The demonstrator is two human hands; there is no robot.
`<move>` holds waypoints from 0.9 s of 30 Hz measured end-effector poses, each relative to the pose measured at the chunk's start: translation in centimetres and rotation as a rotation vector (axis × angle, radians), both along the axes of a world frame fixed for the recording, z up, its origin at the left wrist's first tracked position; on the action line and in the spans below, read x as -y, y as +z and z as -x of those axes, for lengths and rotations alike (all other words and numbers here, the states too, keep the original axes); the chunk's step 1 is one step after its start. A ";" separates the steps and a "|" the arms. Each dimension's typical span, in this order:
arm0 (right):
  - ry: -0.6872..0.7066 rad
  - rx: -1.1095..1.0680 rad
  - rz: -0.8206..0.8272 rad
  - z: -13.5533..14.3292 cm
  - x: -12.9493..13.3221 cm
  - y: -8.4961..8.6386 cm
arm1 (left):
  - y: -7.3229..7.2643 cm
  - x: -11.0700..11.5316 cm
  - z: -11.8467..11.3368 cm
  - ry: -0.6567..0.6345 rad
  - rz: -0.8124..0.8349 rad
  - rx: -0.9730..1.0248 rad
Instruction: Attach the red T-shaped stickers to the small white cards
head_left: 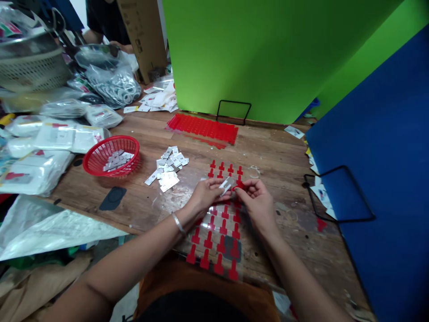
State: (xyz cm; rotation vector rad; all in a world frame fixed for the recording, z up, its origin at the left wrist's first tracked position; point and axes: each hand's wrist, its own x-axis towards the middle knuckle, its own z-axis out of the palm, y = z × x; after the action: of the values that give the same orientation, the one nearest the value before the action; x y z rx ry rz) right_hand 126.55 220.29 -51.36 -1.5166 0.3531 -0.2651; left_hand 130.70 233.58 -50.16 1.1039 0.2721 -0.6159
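My left hand point(207, 193) is closed on a small flat silver-white piece point(225, 185), which it holds out over a clear sheet. Close beside it, my right hand point(258, 200) pinches a red sticker point(238, 187) between thumb and forefinger, near the end of the silver-white piece. Whether the two touch, I cannot tell. Under both hands lies the clear sheet with rows of red T-shaped stickers point(223, 227); my hands hide its middle. Left of my hands, a loose pile of similar silver-white pieces point(169, 166) rests on the wooden table.
A red basket point(134, 154) holds more silver-white pieces. Red sheets point(203, 128) lie before the green panel point(254, 58). Wire stands jut out by the green and blue panels point(378, 147). Plastic-wrapped packs point(53, 134) crowd the left, and another person's hand point(125, 47) shows behind.
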 end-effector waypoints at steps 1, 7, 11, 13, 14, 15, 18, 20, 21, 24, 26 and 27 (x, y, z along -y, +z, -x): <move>0.006 -0.012 -0.003 0.6 -0.4 0.0 | -0.3 -0.4 1.1 0.008 0.014 -0.036; 0.035 -0.050 0.007 2.7 -2.7 -1.0 | -2.2 -1.2 4.4 0.055 0.047 -0.041; 0.042 -0.057 0.037 3.0 -3.3 -1.8 | -2.8 -1.0 4.7 0.060 0.067 0.006; 0.038 -0.050 0.052 3.0 -3.3 -2.0 | -2.9 -1.0 4.7 0.063 0.065 0.012; 0.031 -0.042 0.065 3.0 -3.3 -2.1 | -3.0 -1.0 4.7 0.064 0.068 0.012; 0.024 -0.033 0.080 3.0 -3.3 -2.2 | -3.0 -1.0 4.7 0.067 0.070 0.011; 0.009 -0.009 0.122 3.0 -3.2 -2.4 | -3.0 -0.9 4.7 0.068 0.072 0.005; 0.010 -0.008 0.123 3.0 -3.2 -2.5 | -3.0 -0.9 4.7 0.066 0.069 0.006; 0.012 -0.010 0.119 3.0 -3.2 -2.6 | -3.0 -0.9 4.7 0.066 0.067 0.007; 0.017 -0.007 0.119 3.1 -3.2 -2.6 | -3.0 -0.9 4.7 0.068 0.063 0.013; 0.017 -0.002 0.127 3.1 -3.3 -2.6 | -3.0 -0.9 4.7 0.070 0.062 0.019; 0.018 -0.001 0.128 3.1 -3.3 -2.7 | -3.0 -0.9 4.7 0.069 0.062 0.021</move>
State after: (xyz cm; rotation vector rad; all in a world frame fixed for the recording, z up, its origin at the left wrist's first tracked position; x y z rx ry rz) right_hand 123.44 223.56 -54.03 -1.6454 0.3282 -0.2771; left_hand 126.04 234.52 -53.11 1.0370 0.2702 -0.5481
